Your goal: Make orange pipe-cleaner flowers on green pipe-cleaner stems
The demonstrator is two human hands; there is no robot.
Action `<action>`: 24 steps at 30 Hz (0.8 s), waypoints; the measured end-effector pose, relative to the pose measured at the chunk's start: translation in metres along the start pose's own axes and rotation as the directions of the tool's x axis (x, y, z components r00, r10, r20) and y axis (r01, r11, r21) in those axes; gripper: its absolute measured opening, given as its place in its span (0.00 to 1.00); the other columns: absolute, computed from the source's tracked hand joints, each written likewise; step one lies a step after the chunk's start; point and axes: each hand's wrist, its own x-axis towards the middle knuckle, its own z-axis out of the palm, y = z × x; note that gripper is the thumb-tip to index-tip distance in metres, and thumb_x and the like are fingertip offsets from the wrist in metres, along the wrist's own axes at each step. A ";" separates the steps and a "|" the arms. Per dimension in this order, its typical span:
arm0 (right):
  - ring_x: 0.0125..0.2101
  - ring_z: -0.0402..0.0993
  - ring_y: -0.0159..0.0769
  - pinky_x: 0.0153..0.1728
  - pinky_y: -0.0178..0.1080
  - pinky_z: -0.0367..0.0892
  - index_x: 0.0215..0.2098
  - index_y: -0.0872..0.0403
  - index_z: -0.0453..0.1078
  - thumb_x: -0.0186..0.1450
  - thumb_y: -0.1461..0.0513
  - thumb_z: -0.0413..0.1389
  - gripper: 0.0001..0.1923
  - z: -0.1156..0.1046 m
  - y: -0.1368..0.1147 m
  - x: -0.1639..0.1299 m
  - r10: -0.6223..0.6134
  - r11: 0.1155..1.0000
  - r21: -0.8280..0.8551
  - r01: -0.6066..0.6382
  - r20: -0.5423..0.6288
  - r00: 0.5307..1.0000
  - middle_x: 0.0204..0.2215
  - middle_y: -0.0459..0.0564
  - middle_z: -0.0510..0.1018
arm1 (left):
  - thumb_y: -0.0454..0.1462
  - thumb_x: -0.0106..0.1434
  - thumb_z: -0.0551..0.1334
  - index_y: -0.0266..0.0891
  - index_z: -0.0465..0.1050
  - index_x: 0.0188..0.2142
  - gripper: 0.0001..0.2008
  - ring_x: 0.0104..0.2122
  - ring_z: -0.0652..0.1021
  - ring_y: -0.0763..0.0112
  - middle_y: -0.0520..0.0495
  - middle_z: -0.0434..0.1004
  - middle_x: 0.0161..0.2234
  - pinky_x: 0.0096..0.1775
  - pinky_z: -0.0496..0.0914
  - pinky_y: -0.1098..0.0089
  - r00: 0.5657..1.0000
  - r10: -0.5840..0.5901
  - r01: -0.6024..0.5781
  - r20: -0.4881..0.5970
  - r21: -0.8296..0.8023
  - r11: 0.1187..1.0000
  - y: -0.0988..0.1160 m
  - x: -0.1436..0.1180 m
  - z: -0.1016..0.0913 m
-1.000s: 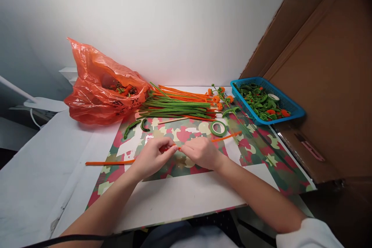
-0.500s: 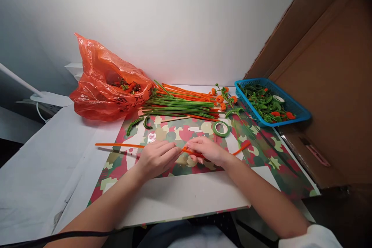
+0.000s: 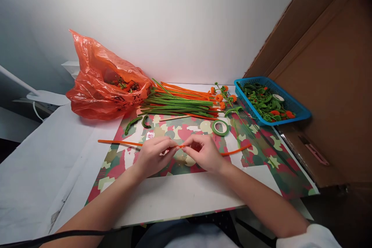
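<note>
Both hands pinch orange pipe cleaner near its middle, fingertips almost touching. My left hand (image 3: 156,155) is closed on it, and one length of the orange pipe cleaner (image 3: 120,142) sticks out to the left. My right hand (image 3: 205,153) grips close beside, with another orange end reaching out to the right. Whether this is one stem or two joined ones is hidden by the fingers. Beyond the hands lie a roll of green floral tape (image 3: 220,128), two bent green pipe-cleaner pieces (image 3: 133,124) and a thin wooden stick (image 3: 173,118).
Green and orange pipe cleaners (image 3: 180,105) lie bundled at the back. An orange plastic bag (image 3: 95,100) stands left of them. Small orange flowers on green stems (image 3: 219,98) lie to the right, near a blue basket (image 3: 258,123) of green pieces. A pink cutter (image 3: 314,151) rests on cardboard.
My right hand has turned from palm-up to a fingertip pinch facing my left hand. The fingertips of both hands now meet closely on the orange pipe cleaner.
</note>
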 end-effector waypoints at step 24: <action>0.23 0.65 0.28 0.24 0.31 0.60 0.29 0.55 0.71 0.61 0.70 0.55 0.07 -0.001 0.005 0.000 -0.215 0.959 -0.209 0.194 -0.080 0.973 0.22 0.43 0.74 | 0.32 0.68 0.56 0.39 0.73 0.39 0.06 0.25 0.72 0.72 0.50 0.74 0.27 0.28 0.62 0.72 0.986 0.162 -0.163 0.032 0.353 0.921 -0.005 0.001 -0.001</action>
